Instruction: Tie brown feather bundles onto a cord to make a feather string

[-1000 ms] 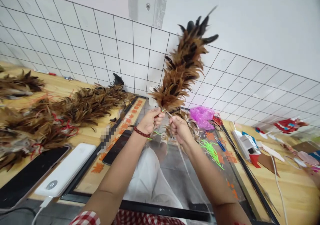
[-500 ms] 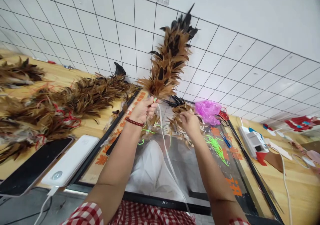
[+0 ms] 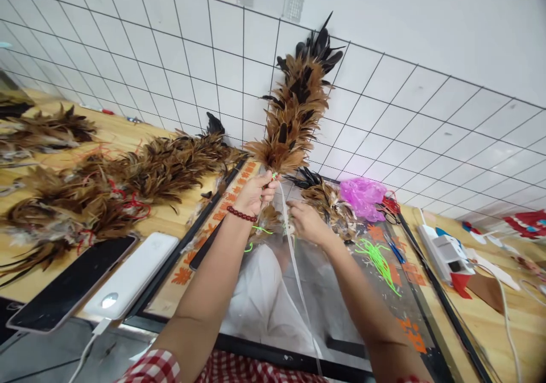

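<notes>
My left hand [image 3: 256, 194] is closed around the lower end of a brown and black feather duster [image 3: 295, 119], which stands tilted up in front of the wall grid. A white flat strip [image 3: 294, 261] runs from that grip down toward my lap. Just right of the strip, my right hand [image 3: 309, 224] has its fingers pinched together; what they hold, if anything, is hidden. Beside it lies a pile of loose feathers [image 3: 330, 204] on the glass panel [image 3: 341, 292]. Bits of green string show below my left hand.
More feather bundles tied with red string [image 3: 170, 170] lie on the left, near a phone [image 3: 72, 286] and a white power bank [image 3: 132, 272]. At right are a pink plastic bag [image 3: 362, 198], green strings [image 3: 379, 263], a blue tool [image 3: 396, 251] and a power strip [image 3: 446, 252].
My right hand has moved left from the feather pile to beside the white strip. My left hand keeps its grip on the feather duster. The whole view has shifted slightly.
</notes>
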The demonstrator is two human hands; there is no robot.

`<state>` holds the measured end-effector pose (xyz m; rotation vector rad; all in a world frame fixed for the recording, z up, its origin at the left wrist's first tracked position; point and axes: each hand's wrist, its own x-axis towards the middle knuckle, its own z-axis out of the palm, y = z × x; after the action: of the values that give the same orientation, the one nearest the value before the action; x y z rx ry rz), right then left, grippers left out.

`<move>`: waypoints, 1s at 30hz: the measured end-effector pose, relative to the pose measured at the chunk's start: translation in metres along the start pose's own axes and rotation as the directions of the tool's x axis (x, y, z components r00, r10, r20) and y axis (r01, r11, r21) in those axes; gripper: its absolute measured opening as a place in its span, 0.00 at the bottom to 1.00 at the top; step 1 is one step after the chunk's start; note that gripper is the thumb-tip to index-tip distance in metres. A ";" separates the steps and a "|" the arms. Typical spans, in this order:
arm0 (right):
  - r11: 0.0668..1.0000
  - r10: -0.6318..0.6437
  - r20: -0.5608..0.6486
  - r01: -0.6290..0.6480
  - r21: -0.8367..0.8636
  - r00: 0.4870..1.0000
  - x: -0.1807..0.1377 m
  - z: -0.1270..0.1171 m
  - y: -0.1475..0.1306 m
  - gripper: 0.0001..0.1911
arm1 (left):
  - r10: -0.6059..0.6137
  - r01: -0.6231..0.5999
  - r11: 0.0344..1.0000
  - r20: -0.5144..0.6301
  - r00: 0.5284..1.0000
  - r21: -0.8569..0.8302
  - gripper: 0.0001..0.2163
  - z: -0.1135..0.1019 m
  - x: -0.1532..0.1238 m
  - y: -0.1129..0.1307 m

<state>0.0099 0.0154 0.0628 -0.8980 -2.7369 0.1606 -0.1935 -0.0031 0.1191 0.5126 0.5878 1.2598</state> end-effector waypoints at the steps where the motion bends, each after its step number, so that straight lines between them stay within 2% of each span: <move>1: 0.997 0.069 0.006 -0.069 0.017 0.998 -0.010 -0.010 0.004 0.13 | 0.006 -0.006 1.000 -0.002 1.000 0.004 0.10 0.000 0.001 -0.002; 3: 0.983 0.183 -0.011 -0.183 0.030 0.983 -0.024 -0.032 0.008 0.14 | 0.015 -0.015 1.000 0.007 1.000 0.010 0.09 0.002 0.004 -0.006; 5: 0.982 0.189 -0.083 -0.186 0.038 0.978 -0.029 -0.057 0.007 0.15 | 0.027 -0.028 1.000 0.021 0.999 0.011 0.09 0.004 0.006 -0.011; 8: 0.994 0.038 -0.190 -0.018 0.105 0.981 -0.016 -0.091 -0.008 0.19 | 0.054 -0.054 0.998 0.018 0.998 0.034 0.09 0.006 0.009 -0.018; 11: 0.971 -0.124 -0.152 0.152 0.185 0.981 0.011 -0.110 -0.027 0.20 | 0.114 -0.110 0.990 -0.048 0.992 0.086 0.08 0.011 0.010 -0.023; 14: 0.962 -0.193 -0.120 0.212 0.172 0.974 0.038 -0.113 -0.035 0.15 | 0.165 -0.156 0.984 -0.106 0.981 0.091 0.09 0.016 0.011 -0.028; 18: 0.971 -0.207 -0.152 0.222 0.092 0.967 0.058 -0.106 -0.030 0.13 | 0.147 -0.140 0.987 -0.093 0.985 0.073 0.09 0.020 0.012 -0.032; 22: 0.992 -0.123 -0.181 0.128 0.016 0.976 0.061 -0.100 -0.027 0.13 | 0.155 -0.146 0.985 -0.089 0.984 0.093 0.10 0.020 0.014 -0.037; 25: 0.996 -0.076 -0.184 0.066 -0.063 0.980 0.059 -0.098 -0.028 0.12 | 0.210 -0.201 0.973 -0.076 0.975 0.111 0.12 0.020 0.014 -0.041; 30: 0.996 0.003 -0.242 -0.023 -0.081 0.970 0.055 -0.100 -0.024 0.12 | 0.237 -0.238 0.954 0.025 0.971 0.182 0.14 0.025 0.009 -0.044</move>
<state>-0.0185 0.0312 0.1744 -0.8932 -2.5268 -0.0581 -0.1432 -0.0056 0.1083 0.7571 0.6575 1.4391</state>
